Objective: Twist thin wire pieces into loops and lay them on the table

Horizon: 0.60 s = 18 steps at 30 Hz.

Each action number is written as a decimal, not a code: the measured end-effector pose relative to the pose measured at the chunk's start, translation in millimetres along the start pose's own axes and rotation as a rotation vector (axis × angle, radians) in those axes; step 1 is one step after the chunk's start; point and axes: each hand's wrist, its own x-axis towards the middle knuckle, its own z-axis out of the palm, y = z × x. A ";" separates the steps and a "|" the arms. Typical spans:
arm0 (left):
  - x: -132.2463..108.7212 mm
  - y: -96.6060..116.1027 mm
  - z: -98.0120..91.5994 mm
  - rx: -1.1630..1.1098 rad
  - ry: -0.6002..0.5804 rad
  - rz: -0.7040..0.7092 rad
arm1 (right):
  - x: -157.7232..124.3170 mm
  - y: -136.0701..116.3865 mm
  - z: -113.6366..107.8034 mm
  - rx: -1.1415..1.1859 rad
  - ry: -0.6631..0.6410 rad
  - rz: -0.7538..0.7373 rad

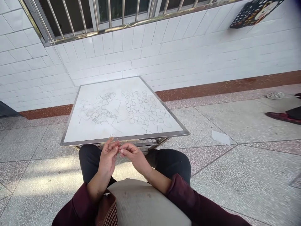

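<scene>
A thin piece of wire (114,135) is pinched between my two hands just off the table's front edge, its bent end rising above the fingers. My left hand (108,158) has thumb and fingertips closed on it. Close beside, nearly touching, my right hand (135,157) pinches the same wire. On the white table (115,84) lies a loose tangle of bent wires (101,114) at the left. Several wire pieces twisted into looped shapes (141,102) are spread in rough rows on the right half. The exact bend between my fingertips is too small to make out.
The table has a grey metal rim (164,135) and stands near a tiled wall (164,59) with a barred window (117,14). A white sheet (221,137) lies on the floor to the right. Farther right, a person's shoe (281,117) shows. A dotted bag (255,14) is at the top right.
</scene>
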 end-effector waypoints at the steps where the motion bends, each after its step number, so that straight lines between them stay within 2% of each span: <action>1: -0.9 0.4 -1.2 0.000 0.010 -0.002 | -0.2 -0.4 -1.8 -0.087 -0.005 -0.049; 6: -5.4 3.2 -4.0 -0.018 -0.005 -0.005 | -2.0 -5.2 -7.7 -0.705 -0.098 -0.453; 10: -8.3 6.0 -3.2 -0.023 -0.052 -0.021 | -3.7 -10.7 -8.3 -1.008 -0.171 -0.708; 13: -9.7 5.8 -3.3 0.005 -0.025 -0.017 | -5.0 -13.8 -8.3 -1.152 -0.205 -0.790; 18: -10.1 3.3 -4.7 0.054 0.030 0.017 | -5.6 -15.7 -8.5 -1.200 -0.257 -0.784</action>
